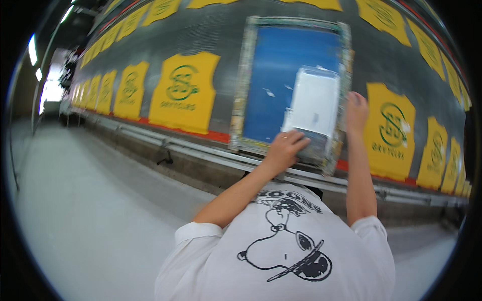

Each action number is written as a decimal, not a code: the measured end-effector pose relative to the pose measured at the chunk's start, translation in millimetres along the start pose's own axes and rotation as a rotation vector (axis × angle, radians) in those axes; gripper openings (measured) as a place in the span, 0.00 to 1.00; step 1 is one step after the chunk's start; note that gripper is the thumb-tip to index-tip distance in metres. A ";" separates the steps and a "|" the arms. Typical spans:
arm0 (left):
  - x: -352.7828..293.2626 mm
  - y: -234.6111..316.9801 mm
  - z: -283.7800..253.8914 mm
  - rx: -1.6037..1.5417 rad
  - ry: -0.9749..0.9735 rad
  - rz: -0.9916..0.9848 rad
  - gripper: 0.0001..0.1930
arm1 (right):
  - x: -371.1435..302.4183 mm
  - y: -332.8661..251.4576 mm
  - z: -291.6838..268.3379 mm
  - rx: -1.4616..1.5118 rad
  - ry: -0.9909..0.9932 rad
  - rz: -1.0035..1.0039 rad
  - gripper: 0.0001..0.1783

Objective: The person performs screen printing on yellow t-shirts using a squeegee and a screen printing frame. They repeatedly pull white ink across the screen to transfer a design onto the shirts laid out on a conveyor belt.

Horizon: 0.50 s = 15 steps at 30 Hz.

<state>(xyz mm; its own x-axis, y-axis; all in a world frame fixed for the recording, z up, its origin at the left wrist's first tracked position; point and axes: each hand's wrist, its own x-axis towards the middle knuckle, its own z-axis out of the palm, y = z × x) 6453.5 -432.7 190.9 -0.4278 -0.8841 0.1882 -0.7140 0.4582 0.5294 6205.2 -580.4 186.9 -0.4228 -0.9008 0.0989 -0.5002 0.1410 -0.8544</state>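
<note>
A screen-printing frame [242, 90] with a blue mesh lies on the dark printing table in front of me. Its rim is pale and stained. In its right half is a white rectangular area [314, 100], with a greyish, see-through-looking patch [316, 145] at its near end. My left hand [287, 150] is at the frame's near side, fingers bent and together over the edge of that patch; what lies under them is hidden. My right hand [356, 111] is closed at the frame's right rim, its fingertips partly hidden.
Yellow shirt panels with green prints lie in rows, including one left of the frame [185, 95] and one right [391, 133]. A metal rail [201, 153] runs along the table's near edge. Pale floor [100, 200] stretches away at left.
</note>
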 end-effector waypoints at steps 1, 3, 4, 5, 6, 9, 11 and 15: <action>1.5 -1.2 -11.1 -0.025 -0.003 0.006 0.37 | -1.0 -13.9 2.2 0.008 0.022 0.021 0.21; -9.6 -16.5 -36.3 -0.062 -0.030 -0.005 0.37 | -12.8 -39.2 18.2 0.087 0.019 0.017 0.20; -16.6 -32.0 -51.4 -0.059 -0.050 -0.024 0.37 | -18.6 -52.0 33.7 0.121 0.020 0.018 0.20; -23.7 -50.9 -67.4 -0.058 -0.074 -0.037 0.37 | -27.3 -65.4 57.5 0.151 -0.013 0.019 0.20; -28.6 -66.4 -78.8 -0.058 -0.083 -0.062 0.37 | -37.0 -71.4 76.2 0.162 -0.034 0.030 0.20; -51.9 -141.5 -119.2 -0.079 -0.110 -0.086 0.34 | -72.8 -84.6 149.8 0.059 0.002 -0.006 0.20; -65.3 -187.7 -152.3 -0.114 -0.141 -0.094 0.33 | -100.0 -91.8 203.0 0.047 0.026 0.020 0.19; -110.5 -260.1 -214.0 -0.165 -0.146 -0.237 0.33 | -160.7 -164.8 296.0 0.119 -0.052 0.049 0.18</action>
<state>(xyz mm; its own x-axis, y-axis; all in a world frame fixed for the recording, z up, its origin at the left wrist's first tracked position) 6805.1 -473.9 209.4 -0.3441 -0.9363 -0.0707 -0.7089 0.2097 0.6734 6579.2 -580.4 160.8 -0.4030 -0.9147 0.0311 -0.3856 0.1389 -0.9121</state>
